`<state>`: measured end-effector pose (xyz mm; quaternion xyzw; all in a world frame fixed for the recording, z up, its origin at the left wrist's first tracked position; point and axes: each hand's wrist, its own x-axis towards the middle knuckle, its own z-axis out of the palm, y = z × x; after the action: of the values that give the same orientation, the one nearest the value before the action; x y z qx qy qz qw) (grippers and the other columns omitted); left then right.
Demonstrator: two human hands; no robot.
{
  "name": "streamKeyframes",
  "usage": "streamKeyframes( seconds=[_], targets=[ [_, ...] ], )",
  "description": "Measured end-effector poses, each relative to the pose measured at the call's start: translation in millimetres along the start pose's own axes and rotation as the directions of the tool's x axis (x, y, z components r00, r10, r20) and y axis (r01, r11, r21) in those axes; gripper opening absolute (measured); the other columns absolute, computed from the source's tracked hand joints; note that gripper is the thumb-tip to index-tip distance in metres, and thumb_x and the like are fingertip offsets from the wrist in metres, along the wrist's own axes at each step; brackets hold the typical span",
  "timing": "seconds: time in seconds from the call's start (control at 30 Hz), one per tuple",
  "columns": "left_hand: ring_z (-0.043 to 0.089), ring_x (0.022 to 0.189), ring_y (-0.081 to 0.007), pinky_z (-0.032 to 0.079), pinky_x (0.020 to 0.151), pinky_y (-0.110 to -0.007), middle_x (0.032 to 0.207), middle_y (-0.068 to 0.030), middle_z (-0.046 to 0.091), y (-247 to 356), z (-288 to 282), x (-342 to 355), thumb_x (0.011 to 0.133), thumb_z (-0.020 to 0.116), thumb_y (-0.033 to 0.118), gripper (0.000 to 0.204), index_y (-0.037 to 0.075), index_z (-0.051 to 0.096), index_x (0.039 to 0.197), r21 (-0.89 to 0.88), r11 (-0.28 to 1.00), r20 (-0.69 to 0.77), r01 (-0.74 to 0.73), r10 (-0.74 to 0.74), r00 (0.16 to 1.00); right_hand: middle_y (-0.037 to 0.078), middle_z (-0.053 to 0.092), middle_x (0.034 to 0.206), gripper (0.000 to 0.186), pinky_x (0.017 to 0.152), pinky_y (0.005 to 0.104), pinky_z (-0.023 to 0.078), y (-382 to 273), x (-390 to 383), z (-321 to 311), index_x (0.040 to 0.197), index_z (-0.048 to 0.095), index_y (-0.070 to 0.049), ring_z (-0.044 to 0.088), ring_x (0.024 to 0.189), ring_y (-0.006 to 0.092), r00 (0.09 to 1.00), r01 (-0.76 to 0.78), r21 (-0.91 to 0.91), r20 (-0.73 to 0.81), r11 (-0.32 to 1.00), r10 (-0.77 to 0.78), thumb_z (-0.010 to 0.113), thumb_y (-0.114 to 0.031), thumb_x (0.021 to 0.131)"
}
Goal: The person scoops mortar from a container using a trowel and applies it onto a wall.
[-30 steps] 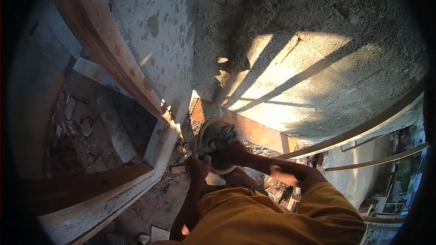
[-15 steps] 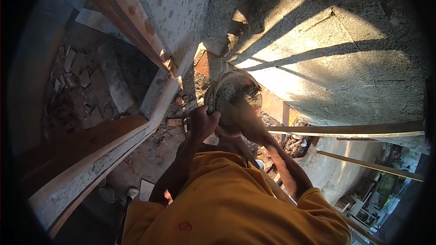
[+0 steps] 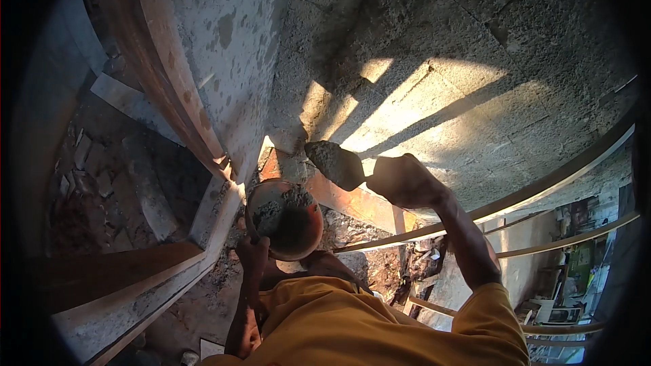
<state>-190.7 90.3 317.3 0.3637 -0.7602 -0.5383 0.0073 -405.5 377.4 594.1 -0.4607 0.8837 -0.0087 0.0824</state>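
My right hand (image 3: 405, 181) is closed round the handle of a trowel (image 3: 337, 165), whose blade carries grey wet mortar. The blade is held out in front of the rough plastered wall (image 3: 468, 112); whether it touches the wall I cannot tell. Lower and to the left, my left hand (image 3: 253, 253) grips the rim of a round bowl (image 3: 308, 237). Grey mortar (image 3: 281, 205) lies inside the bowl, mostly along its far side. The trowel's handle is hidden within my right fist.
A wooden door or window frame (image 3: 196, 112) stands at the left beside a spotted pale wall (image 3: 227, 34). Orange bricks (image 3: 366, 203) line the wall's foot. Long poles (image 3: 434, 232) cross at the right. Rubble (image 3: 88, 169) lies beyond the frame.
My right hand has come out of the bowl and swung up and right, bringing the loaded trowel to the wall. The bowl, held in my left hand, has shifted left and down.
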Motion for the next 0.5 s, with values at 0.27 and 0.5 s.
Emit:
streamKeyframes(
  seconds=[0.27, 0.5],
  targets=[
    [0.066, 0.062, -0.0232, 0.051, 0.064, -0.043, 0.065, -0.0134, 0.068, -13.9, -37.1, -13.2, 0.073, 0.071, 0.022, 0.026, -0.004, 0.07, 0.076, 0.021, 0.985, -0.097, 0.169, -0.167, 0.981, 0.006, 0.066, 0.068, 0.026, 0.05, 0.0315, 0.053, 73.5, 71.9, -39.9, 0.094, 0.076, -0.001, 0.065, 0.055, 0.0149, 0.893, -0.346, 0.589, 0.446, 0.73, 0.063, 0.069, -0.026, 0.099],
    [0.066, 0.061, -0.0317, 0.051, 0.065, -0.046, 0.062, -0.0173, 0.064, -19.6, -43.2, -30.4, 0.069, 0.069, 0.02, 0.026, -0.005, 0.068, 0.074, 0.011, 0.986, -0.147, 0.164, -0.161, 0.976, 0.003, 0.062, 0.062, 0.029, 0.046, 0.0271, 0.045, 91.1, 77.2, -107.8, 0.084, 0.071, -0.002, 0.057, 0.052, 0.0076, 0.728, -0.265, 0.629, -0.367, 0.731, 0.579, 0.067, -0.026, 0.1]
  ],
)
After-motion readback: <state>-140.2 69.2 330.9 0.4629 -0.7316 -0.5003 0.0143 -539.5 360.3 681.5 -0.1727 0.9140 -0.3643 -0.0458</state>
